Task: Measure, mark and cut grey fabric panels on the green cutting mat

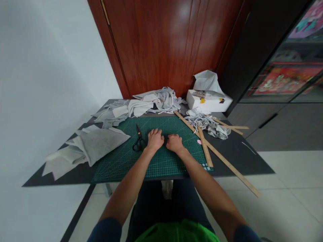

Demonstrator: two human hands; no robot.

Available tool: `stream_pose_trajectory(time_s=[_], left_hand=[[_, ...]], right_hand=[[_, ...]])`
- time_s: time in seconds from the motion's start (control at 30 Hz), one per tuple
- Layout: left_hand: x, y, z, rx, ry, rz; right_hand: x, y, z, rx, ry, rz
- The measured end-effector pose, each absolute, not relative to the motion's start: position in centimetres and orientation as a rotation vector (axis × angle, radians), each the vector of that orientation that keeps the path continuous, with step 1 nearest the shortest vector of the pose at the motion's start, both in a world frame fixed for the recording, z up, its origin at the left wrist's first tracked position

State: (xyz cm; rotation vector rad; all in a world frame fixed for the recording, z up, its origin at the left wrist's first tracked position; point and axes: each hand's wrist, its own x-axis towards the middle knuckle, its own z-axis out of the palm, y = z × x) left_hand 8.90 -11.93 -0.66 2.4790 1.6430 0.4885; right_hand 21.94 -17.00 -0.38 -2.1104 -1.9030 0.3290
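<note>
Both hands rest close together over a green gridded cutting mat (pixel 121 164), with a narrow gap between them. Palm down, my left hand (pixel 155 139) has its fingers bent and pressed toward the mat. My right hand (pixel 174 142) is curled in the same way, thumb side toward the left hand. A small dark patch shows between the thumbs; whether it is an object or shadow is unclear. Whatever the fingers hold, if anything, is hidden. Black-handled scissors (pixel 138 139) lie just left of my left hand, blades pointing away.
Grey cloth pieces (pixel 101 143) lie at left, with a fabric heap (pixel 151 101) along the back. At right are tangled cloth scraps (pixel 209 122), a long wooden ruler (pixel 227 163) overhanging the front edge, and a shorter wooden strip (pixel 205 148). A white box (pixel 209 102) stands behind.
</note>
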Motion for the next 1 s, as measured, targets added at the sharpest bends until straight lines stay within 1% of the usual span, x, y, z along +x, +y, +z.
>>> stream_pose_trajectory(time_s=[0.13,0.27,0.4,0.47,0.53,0.67,0.77,0.87,1.0], left_hand=[[11.8,-12.0,-1.2,2.518,1.571,0.414],[14.7,-11.7,-1.6,2.537,1.460,0.475],[18.1,-11.3,-1.6,2.546,1.320,0.578],[20.1,-11.3,-1.7,2.549,1.240,0.632],[22.2,-11.4,-1.8,2.551,1.166,0.677],[25.8,-11.9,-2.0,2.530,1.010,0.739],[27.5,-12.2,-2.1,2.482,0.937,0.771],[28.4,-12.5,-2.1,2.395,0.904,0.805],[28.8,-13.1,-1.9,2.201,0.852,0.865]], right_hand=[[25.3,-17.3,-1.3,-2.050,-1.842,0.263],[30.7,-17.3,-1.6,-2.003,-1.638,0.027],[38.3,-18.0,-1.3,-2.086,-1.272,-0.235],[41.7,-18.5,-1.4,-2.133,-1.146,-0.311],[44.2,-19.1,-2.0,-2.240,-1.038,-0.283],[47.0,-20.3,-3.3,-2.455,-0.919,-0.058],[48.1,-21.5,-3.4,-2.502,-0.812,-0.046],[49.0,-22.7,-2.2,-2.396,-0.692,-0.131],[49.3,-23.8,0.0,-2.083,-0.651,-0.147]])
